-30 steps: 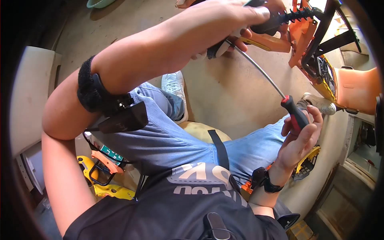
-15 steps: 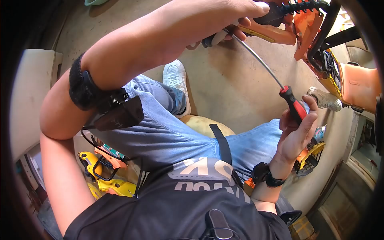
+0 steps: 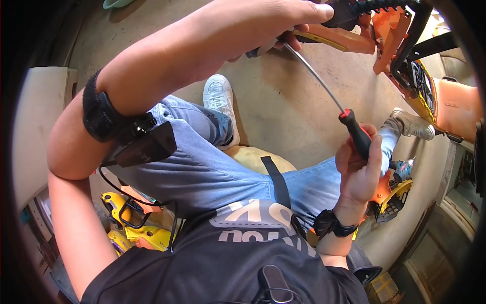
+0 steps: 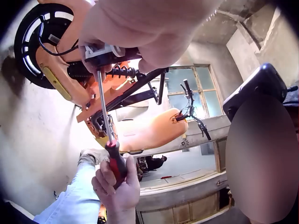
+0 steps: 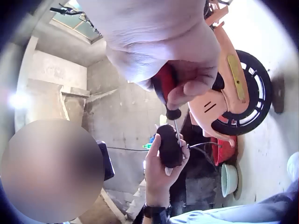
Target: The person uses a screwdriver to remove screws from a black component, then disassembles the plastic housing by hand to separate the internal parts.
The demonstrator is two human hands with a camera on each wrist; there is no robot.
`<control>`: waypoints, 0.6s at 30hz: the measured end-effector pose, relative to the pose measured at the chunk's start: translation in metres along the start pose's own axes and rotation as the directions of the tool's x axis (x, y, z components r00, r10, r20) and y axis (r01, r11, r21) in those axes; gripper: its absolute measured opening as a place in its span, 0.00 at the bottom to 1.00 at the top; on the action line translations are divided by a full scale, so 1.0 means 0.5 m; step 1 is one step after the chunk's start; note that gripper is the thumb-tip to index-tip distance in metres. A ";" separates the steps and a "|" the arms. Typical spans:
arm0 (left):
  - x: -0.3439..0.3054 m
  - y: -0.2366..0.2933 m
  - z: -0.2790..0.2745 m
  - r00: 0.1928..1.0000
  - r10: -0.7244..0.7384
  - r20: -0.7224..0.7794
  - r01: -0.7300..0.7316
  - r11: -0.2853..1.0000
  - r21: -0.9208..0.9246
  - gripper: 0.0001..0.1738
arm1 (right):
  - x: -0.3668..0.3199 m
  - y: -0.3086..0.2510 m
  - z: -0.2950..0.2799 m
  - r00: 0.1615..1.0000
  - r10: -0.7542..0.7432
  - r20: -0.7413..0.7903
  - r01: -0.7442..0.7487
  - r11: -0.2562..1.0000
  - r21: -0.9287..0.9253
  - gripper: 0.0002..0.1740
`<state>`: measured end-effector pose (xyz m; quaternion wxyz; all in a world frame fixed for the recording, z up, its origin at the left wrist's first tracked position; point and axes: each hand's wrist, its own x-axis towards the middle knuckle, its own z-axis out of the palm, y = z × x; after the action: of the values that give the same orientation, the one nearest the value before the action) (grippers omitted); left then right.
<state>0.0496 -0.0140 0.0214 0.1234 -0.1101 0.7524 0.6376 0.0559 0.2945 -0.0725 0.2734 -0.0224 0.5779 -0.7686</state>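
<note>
In the head view the left hand (image 3: pixel 304 14), at the top, grips a small dark part with a pale piece (image 3: pixel 263 48), mostly hidden behind the forearm. The part appears as a dark oval (image 5: pixel 169 145) in the right wrist view, in the left hand's fingers. Lower right, the right hand (image 3: pixel 358 164) holds a screwdriver by its red and black handle (image 3: pixel 357 136). Its long metal shaft (image 3: pixel 319 80) slants up and left to the part; the tip's exact seat is hidden.
An orange vehicle frame (image 3: pixel 349 41) with a black coil spring stands at the upper right. Behind it is an orange body (image 3: pixel 455 109). Yellow tools (image 3: pixel 152 237) lie at the lower left, and a yellow and black piece (image 3: pixel 396 200) at the right. A stool (image 3: pixel 263 156) is between the legs.
The right hand and the screwdriver handle have moved left, the fingers have drawn in, and the handle has turned from its red side to its black side. The left hand has shifted slightly left.
</note>
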 end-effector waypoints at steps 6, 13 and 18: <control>0.010 -0.023 -0.030 0.983 0.093 0.155 -0.087 0.995 -0.047 0.18 | 0.020 0.028 0.026 0.917 -0.398 0.008 0.368 0.838 -0.403 0.31; -0.004 0.035 0.002 0.998 0.005 0.056 -0.009 0.998 0.069 0.19 | 0.007 0.002 0.019 0.998 -0.021 0.060 0.029 0.992 -0.126 0.29; 0.000 -0.008 -0.046 0.975 0.174 0.137 -0.176 0.984 0.005 0.22 | 0.003 0.007 0.033 0.991 -0.128 0.029 0.131 0.965 -0.227 0.30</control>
<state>0.0498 -0.0375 0.0211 0.1185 0.0013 0.7545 0.6455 0.0617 0.2786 -0.0706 0.2221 -0.0968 0.6579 -0.7131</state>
